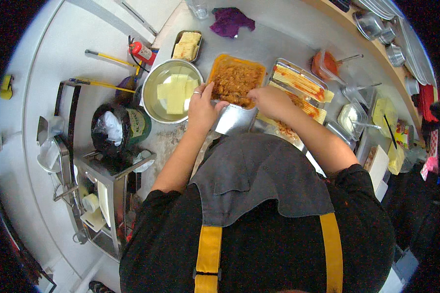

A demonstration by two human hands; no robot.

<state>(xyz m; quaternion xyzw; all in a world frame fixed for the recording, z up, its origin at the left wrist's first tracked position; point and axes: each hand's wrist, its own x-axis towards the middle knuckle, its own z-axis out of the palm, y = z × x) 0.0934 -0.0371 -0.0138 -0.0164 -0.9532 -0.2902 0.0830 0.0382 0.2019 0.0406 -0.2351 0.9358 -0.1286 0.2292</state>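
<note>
In front of me is an orange-stained rectangular container (219, 61) filled with a chunky reddish-brown filling (237, 75) that looks like ground meat in sauce. My left hand (201, 108) grips its near left corner, fingers along the side and thumb at the near edge. The curled fingers of my right hand (268, 101) reach into the filling near the right corner; what they hold, if anything, is hidden. Left of the container stands a round metal bowl (150, 108) with pale yellow pasta sheets (175, 95) in it. To the right, a tray of rolled pasta tubes (298, 80) carries streaks of red sauce.
Behind the bowl is a dark tray of stacked pasta (187, 45). A purple cloth (231, 22) lies at the back. Farther right are a tub of red sauce (326, 65) with a utensil and a tub of white food (351, 117). A lined bin (110, 128) stands at left.
</note>
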